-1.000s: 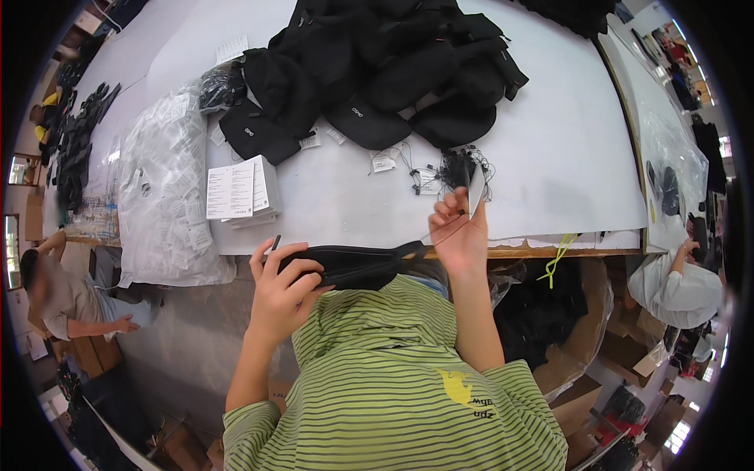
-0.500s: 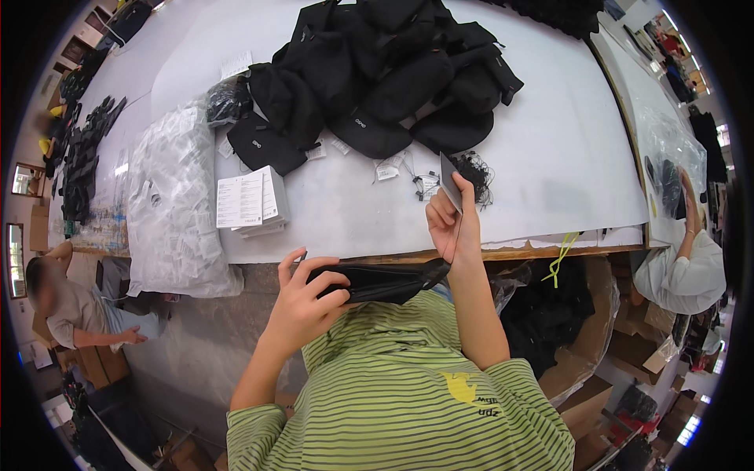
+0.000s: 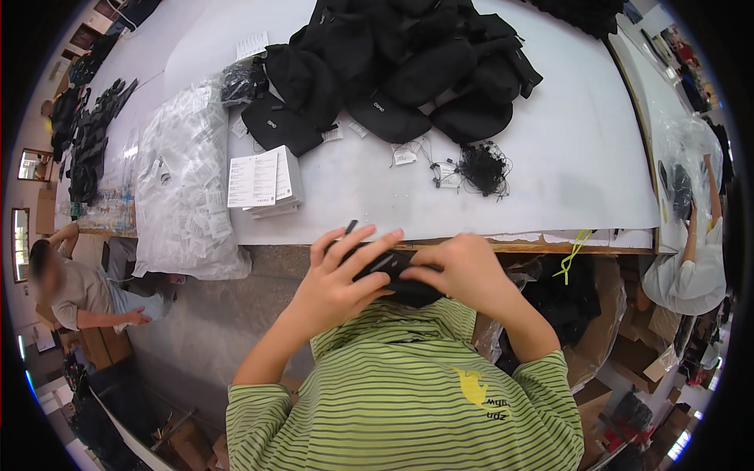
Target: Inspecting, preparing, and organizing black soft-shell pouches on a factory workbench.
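A black fabric pouch (image 3: 414, 295) is held in front of my chest, just off the table's near edge. My left hand (image 3: 339, 276) grips its left side, with the fingers curled over the top and a short black tab standing up near the index finger. My right hand (image 3: 465, 271) is closed, its thumb and fingertips pinching the pouch at the upper right. The dark card is out of sight, and whether it lies inside the pouch or behind the fingers I cannot tell.
A heap of black pouches (image 3: 393, 63) covers the table (image 3: 565, 180) ahead. Nearer lie a tangle of black cords (image 3: 484, 169), a stack of white cards (image 3: 265, 179) and a plastic bag of white tags (image 3: 188, 188). Other people sit at left (image 3: 90, 294) and right (image 3: 687, 267).
My right hand has come down and left from above the table edge to the pouch, and the dark card it held no longer shows. My left hand has shifted slightly right and up.
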Tool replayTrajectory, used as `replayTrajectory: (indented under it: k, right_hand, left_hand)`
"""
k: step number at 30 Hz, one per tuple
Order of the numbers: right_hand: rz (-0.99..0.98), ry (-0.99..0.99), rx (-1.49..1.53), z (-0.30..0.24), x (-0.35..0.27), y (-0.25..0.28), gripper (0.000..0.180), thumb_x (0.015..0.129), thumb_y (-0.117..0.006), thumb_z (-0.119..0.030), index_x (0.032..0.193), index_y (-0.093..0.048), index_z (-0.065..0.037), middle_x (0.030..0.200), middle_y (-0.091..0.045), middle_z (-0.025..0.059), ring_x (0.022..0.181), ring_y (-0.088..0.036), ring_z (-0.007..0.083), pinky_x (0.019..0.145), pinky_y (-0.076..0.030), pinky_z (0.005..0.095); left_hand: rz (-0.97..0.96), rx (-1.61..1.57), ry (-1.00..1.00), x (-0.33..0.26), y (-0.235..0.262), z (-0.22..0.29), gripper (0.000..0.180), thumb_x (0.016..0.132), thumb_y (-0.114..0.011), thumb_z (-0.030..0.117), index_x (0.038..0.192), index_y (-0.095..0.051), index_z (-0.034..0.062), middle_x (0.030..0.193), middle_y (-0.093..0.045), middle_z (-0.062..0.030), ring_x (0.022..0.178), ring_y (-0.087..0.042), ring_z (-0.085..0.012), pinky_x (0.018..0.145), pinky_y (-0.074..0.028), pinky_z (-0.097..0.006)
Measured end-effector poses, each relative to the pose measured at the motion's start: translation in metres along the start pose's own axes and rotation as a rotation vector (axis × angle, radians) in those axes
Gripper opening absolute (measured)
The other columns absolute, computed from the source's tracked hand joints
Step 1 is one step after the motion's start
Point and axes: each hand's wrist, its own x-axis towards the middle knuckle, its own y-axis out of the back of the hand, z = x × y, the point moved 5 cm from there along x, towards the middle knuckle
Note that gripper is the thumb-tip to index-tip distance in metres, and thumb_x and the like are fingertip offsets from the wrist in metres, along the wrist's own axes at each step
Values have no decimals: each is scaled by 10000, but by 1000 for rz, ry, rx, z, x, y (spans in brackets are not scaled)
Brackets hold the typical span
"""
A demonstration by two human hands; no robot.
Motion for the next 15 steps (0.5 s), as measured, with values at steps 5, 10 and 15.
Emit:
replayTrajectory:
  k: [5,10,15]
  right_hand:
    - [-28,18,80,2,-12,-6,295,809,-670,-414,859,-703,-125,580,-600,84,529,-588,254,519,-456,343]
    - [-206,-161,217,26,-24,-3,374,756,-730,-436,887,-705,-87,484,-465,44,435,-465,203,468,-360,310]
    - [-129,-137,231,26,-37,-8,389,720,-764,-423,870,-711,-68,503,-496,58,450,-491,201,484,-383,295]
  left_hand:
    - [-175,-235,-64,6,-20,-6,199,711,-749,220,794,-603,113,812,-605,-15,953,-548,-179,953,-361,-398]
    - [-463,-518,77,37,-45,-41,225,806,-687,282,841,-620,70,727,-596,-66,786,-550,-228,829,-428,-345]
    - [-435,-726,422,84,-89,-90,215,797,-690,248,866,-625,55,794,-603,-63,899,-541,-254,825,-418,-373]
